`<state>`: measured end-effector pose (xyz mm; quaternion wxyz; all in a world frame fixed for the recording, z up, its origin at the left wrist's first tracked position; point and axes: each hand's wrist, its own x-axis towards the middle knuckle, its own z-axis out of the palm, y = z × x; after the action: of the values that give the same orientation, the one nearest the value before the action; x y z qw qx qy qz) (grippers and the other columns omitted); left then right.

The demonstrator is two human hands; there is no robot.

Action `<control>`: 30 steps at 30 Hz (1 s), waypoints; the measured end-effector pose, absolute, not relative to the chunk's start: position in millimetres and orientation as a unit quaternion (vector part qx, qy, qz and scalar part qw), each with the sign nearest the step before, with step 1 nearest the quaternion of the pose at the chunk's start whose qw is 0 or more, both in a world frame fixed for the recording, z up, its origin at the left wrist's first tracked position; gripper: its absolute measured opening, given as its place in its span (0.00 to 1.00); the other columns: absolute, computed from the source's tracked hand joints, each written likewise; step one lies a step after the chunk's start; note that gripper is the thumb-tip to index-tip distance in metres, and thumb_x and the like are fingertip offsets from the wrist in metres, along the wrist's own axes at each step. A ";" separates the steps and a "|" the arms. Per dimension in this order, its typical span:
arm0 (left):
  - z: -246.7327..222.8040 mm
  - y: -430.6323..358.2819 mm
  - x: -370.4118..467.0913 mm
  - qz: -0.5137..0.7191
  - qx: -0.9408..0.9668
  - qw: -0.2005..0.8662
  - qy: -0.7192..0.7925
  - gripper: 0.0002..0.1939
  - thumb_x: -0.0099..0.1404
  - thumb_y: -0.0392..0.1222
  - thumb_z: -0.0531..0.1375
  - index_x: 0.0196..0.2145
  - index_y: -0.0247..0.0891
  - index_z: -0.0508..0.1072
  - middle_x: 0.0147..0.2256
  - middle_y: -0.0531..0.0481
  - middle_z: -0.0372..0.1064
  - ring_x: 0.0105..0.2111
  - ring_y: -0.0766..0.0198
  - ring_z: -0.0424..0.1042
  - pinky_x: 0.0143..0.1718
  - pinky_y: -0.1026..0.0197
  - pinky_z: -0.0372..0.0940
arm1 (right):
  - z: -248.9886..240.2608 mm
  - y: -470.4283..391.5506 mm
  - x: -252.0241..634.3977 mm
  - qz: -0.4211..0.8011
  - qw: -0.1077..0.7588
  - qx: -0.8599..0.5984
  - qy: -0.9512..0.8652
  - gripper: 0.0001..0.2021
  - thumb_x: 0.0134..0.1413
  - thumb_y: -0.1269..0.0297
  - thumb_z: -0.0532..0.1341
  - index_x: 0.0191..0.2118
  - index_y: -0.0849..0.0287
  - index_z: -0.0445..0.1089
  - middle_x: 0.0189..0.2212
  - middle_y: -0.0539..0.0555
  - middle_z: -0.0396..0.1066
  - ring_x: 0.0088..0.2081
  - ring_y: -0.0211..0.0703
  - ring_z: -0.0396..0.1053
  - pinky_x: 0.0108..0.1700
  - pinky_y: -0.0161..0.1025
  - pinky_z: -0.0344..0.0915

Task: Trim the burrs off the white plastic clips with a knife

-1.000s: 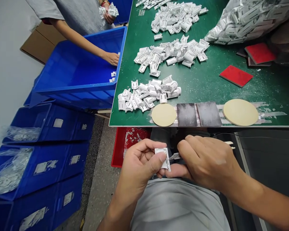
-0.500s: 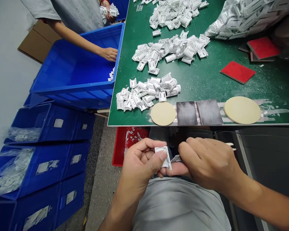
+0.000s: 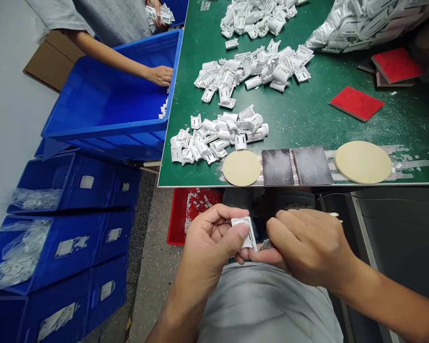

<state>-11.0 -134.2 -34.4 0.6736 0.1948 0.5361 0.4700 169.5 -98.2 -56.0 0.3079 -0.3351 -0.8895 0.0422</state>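
Observation:
My left hand (image 3: pixel 212 240) pinches a small white plastic part (image 3: pixel 250 238) between thumb and fingers, in front of my body below the table edge. Fingers of my right hand (image 3: pixel 307 243) wrap round a small hand tool that looks like nippers (image 3: pixel 264 245). Its grey metal tip sits close beside the part's right edge; I cannot tell whether they touch. Pale handle ends stick out behind the right fist, and the middle of the tool is hidden. On the green table (image 3: pixel 289 114) ahead, the nearest pile of white plastic parts (image 3: pixel 214 138) lies at the left corner.
Two more piles, a clear bag of parts (image 3: pixel 372 24), red pads (image 3: pixel 357 103), dark square pads (image 3: pixel 277 166) and pale round discs (image 3: pixel 241 167) lie on the table. A co-worker's hand (image 3: pixel 160 75) reaches into a blue crate (image 3: pixel 103 128). A red tray (image 3: pixel 177 214) stands below.
Both hands shift very slightly, and the tool's metal tip shows less than before. The white part stays in my left hand. The whole view has moved a little.

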 end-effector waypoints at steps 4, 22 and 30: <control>-37.0 -135.6 -9.4 0.489 0.247 0.625 0.556 0.08 0.58 0.40 0.72 0.35 0.39 0.79 0.30 0.54 0.75 0.26 0.73 0.73 0.26 0.74 0.68 | -58.5 -104.4 165.3 0.408 0.331 -0.338 -0.781 0.26 0.68 0.42 0.48 0.26 0.57 0.60 0.20 0.43 0.54 0.21 0.33 0.51 0.25 0.36 0.48; -32.4 -133.0 -14.0 0.489 0.223 0.701 0.469 0.03 0.64 0.40 0.68 0.37 0.42 0.79 0.39 0.52 0.76 0.32 0.70 0.71 0.36 0.68 0.67 | -47.5 -104.2 167.1 0.155 0.317 -0.352 -0.867 0.16 0.68 0.56 0.53 0.33 0.61 0.68 0.21 0.49 0.63 0.22 0.39 0.58 0.27 0.40 0.51; -29.2 -135.0 -17.4 0.456 0.229 0.717 0.475 0.03 0.63 0.41 0.68 0.35 0.41 0.80 0.35 0.52 0.76 0.33 0.68 0.69 0.37 0.67 0.64 | -44.0 -92.6 165.5 -0.010 0.261 -0.345 -0.901 0.27 0.68 0.42 0.48 0.24 0.54 0.62 0.17 0.48 0.57 0.21 0.42 0.51 0.26 0.42 0.44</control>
<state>-17.4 -135.0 -29.2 0.7168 0.2286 0.4750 0.4565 165.5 -92.6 -44.0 0.2614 -0.3449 -0.9014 -0.0097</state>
